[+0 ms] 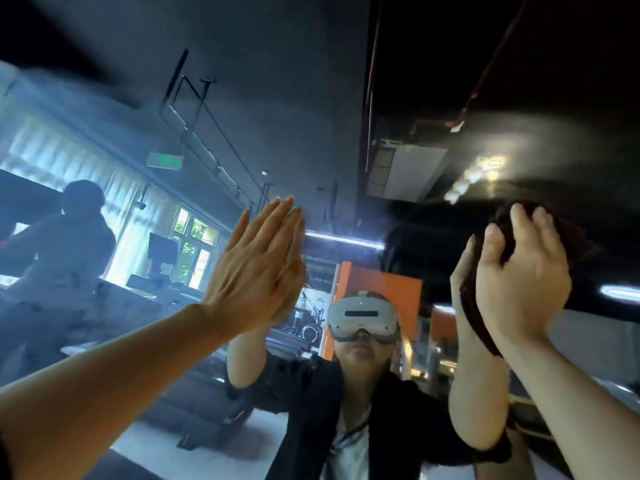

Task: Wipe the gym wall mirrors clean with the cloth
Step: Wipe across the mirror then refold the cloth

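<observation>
While left hand lies flat, fingers straight, on one mirror, right hand grips one cloth.

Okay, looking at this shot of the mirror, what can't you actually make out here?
Head view only:
- Cloth: mostly hidden behind the right hand; its size and shape are unclear.
- Left hand: palm faces the mirror, so contact is hidden.
- Green sign: too blurred to read.
- Dirt on the glass: lost in glare and reflections.

mirror: left hand flat, cloth pressed.
</observation>
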Available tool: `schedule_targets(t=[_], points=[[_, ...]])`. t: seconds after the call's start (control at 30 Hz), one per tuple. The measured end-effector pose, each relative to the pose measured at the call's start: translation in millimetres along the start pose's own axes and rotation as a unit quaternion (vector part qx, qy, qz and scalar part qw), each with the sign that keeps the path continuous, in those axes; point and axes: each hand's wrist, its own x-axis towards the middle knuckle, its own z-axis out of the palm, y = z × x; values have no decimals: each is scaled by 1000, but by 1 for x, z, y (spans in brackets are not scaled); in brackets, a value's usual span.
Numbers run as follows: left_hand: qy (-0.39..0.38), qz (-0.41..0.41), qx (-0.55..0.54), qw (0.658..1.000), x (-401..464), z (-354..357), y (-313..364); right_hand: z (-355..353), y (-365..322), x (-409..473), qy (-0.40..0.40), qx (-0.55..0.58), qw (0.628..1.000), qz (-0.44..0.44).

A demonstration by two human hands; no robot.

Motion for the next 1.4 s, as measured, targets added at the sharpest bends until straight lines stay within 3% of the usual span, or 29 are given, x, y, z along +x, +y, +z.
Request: schedule_targets(t=[0.13,0.3,0.57,0.77,0.93,1.1,1.27,1.4], points=[[-21,17,8,1000,-14,7,-34,24,-37,-3,7,-38,999,3],[4,28,-1,1000,-26,11,-78,74,-120,-22,14,-53,997,-54],[2,50,-32,998,-30,19,-87,129,-238,-64,-17,-32,992,-123],[34,57,-36,997,-32,21,-87,109,-213,-73,-44,-46,980,-191],[28,55,-45,997,-32,19,-87,79,-161,-71,-12,-93,994,-55],[24,57,-32,998,-32,23,-87,86,-174,-81,10,-120,993,15],[53,69,-114,990,-35,16,-88,95,-211,-121,-62,-86,986,-126],[31,31,-186,981,-56,6,-92,74,-191,-140,-115,-70,964,-231]])
